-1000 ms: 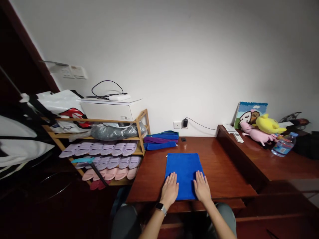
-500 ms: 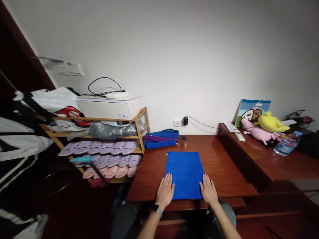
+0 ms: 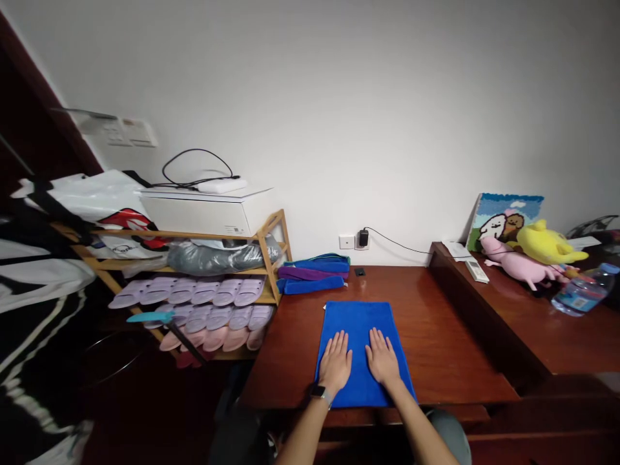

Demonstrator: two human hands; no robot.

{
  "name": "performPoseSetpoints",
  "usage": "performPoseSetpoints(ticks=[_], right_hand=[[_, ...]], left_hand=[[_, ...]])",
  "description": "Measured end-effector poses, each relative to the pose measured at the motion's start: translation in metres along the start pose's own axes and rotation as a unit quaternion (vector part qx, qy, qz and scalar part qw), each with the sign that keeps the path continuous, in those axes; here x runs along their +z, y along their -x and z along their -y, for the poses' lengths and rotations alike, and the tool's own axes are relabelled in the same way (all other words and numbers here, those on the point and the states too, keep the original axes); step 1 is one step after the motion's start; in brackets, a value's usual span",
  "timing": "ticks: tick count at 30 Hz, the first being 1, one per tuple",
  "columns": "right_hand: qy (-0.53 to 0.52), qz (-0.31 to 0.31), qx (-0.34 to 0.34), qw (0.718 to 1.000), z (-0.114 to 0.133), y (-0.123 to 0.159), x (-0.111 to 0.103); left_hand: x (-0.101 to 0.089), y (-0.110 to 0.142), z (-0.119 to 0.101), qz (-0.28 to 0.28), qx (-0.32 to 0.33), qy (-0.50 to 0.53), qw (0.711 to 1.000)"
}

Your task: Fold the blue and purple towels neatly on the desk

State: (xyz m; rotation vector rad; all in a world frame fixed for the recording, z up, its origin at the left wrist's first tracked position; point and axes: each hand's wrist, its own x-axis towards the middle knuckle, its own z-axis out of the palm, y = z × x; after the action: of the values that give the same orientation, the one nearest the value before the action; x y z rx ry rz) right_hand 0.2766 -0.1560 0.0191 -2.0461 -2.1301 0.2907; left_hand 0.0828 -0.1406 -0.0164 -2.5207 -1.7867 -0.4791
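A blue towel (image 3: 359, 371) lies spread flat on the brown wooden desk (image 3: 450, 349), its near edge along the desk's front. My left hand (image 3: 336, 363) rests palm down on the towel's left half, fingers stretched out and pointing away from me; a watch sits on that wrist. On the right half, my right hand (image 3: 383, 359) also lies flat with its fingers extended. A strip of bare towel shows between the two hands. Farther back on the desk are folded blue and purple towels (image 3: 314, 274) in a stack.
To the left stands a wooden rack (image 3: 268, 258) with several slippers (image 3: 181, 290) and a white box (image 3: 203, 213) on top. A raised ledge at right holds plush toys (image 3: 545, 242), a remote (image 3: 477, 270) and a water bottle (image 3: 586, 290). A black charger (image 3: 363, 237) is plugged into the wall.
Both hands have moved inward from the towel's side edges onto its surface, closer together. The camera view has shifted slightly.
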Motion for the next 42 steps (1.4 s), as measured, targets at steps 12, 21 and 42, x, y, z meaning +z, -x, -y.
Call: performPoseSetpoints(ticks=[12, 21, 42], right_hand=[[-0.022, -0.045, 0.021, 0.999, -0.030, -0.021, -0.010], [-0.002, 0.013, -0.028, 1.000, 0.024, -0.060, 0.008], [-0.005, -0.046, 0.069, 0.997, -0.039, -0.070, -0.017]], left_hand=[[-0.007, -0.011, 0.022, -0.044, -0.009, 0.004, 0.999], [0.016, -0.060, -0.009, 0.016, 0.043, 0.017, 0.999], [-0.013, -0.071, 0.049, 0.003, 0.020, 0.026, 0.999]])
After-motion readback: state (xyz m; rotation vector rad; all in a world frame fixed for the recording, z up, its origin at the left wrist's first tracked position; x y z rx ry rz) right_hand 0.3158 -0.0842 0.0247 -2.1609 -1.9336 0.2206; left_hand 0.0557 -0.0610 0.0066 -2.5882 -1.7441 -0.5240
